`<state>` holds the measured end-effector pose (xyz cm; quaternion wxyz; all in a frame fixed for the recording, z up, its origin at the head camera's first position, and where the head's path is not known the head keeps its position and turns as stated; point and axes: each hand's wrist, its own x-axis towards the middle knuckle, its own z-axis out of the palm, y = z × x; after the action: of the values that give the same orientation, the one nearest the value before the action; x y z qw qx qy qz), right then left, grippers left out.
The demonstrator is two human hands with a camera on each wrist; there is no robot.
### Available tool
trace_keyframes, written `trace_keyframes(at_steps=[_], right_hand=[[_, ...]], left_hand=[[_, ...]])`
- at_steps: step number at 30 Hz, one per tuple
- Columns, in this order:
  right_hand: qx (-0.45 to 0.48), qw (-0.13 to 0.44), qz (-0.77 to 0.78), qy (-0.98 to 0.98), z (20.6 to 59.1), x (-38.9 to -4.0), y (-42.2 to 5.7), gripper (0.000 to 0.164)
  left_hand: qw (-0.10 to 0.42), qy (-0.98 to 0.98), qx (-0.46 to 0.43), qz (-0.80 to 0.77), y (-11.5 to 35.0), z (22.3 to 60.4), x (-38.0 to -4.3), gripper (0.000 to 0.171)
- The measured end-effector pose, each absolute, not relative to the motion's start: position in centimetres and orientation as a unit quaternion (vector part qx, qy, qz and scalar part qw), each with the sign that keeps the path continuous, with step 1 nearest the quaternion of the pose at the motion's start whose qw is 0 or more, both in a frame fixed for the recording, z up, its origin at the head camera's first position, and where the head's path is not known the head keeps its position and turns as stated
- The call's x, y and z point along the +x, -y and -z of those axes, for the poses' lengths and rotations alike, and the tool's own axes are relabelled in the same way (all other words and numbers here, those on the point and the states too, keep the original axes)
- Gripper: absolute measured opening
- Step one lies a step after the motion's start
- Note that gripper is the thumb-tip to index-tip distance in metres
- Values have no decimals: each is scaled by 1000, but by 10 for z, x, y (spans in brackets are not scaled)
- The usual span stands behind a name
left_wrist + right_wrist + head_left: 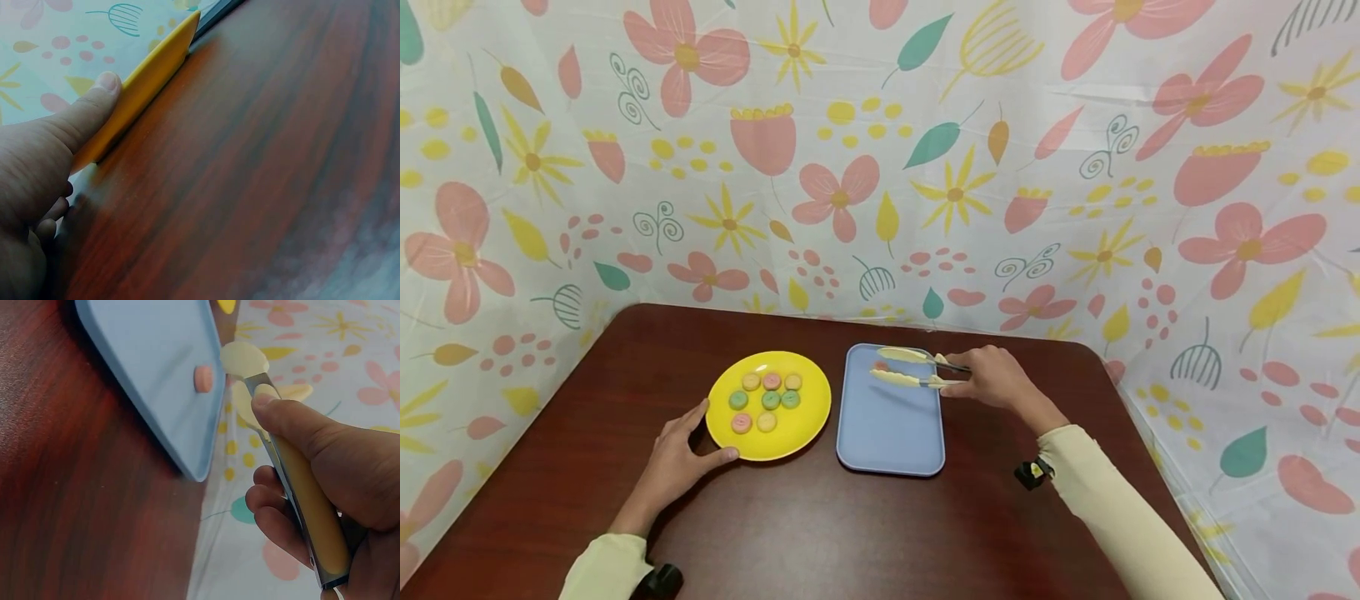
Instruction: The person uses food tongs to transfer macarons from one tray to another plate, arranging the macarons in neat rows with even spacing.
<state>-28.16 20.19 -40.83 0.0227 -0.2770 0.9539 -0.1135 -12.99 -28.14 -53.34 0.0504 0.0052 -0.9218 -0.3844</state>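
Note:
On the left of the table is a yellow plate bearing several small round macaron-like pieces in pink, green and pale yellow. My left hand holds the plate's lower left rim, its thumb against the edge in the left wrist view. In my right hand is a pair of tongs with pale yellow tips. The tips are spread over the far part of a blue tray, with nothing seen pinched in them. One pink piece lies on that tray, apart from the tips in the right wrist view.
The plate and tray stand side by side on a dark brown wooden table, a narrow gap between them. A floral sheet hangs behind and along both sides. Black wrist straps show by the sleeves.

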Motion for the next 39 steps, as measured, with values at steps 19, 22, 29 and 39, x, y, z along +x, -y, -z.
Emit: trace_keyframes(at_steps=[19, 22, 29, 39], right_hand=[[-250, 36, 122, -960, 435, -288, -202, 60], [-250, 39, 127, -959, 436, -288, -203, 59], [-245, 39, 131, -960, 437, -287, -203, 58], [-251, 17, 140, -958, 425, -279, -206, 56]], left_hand=[[54, 918, 2, 394, 282, 535, -130, 114], [58, 917, 0, 394, 281, 534, -129, 113], [67, 918, -6, 392, 280, 534, -128, 111], [64, 916, -4, 395, 281, 533, -128, 111]])
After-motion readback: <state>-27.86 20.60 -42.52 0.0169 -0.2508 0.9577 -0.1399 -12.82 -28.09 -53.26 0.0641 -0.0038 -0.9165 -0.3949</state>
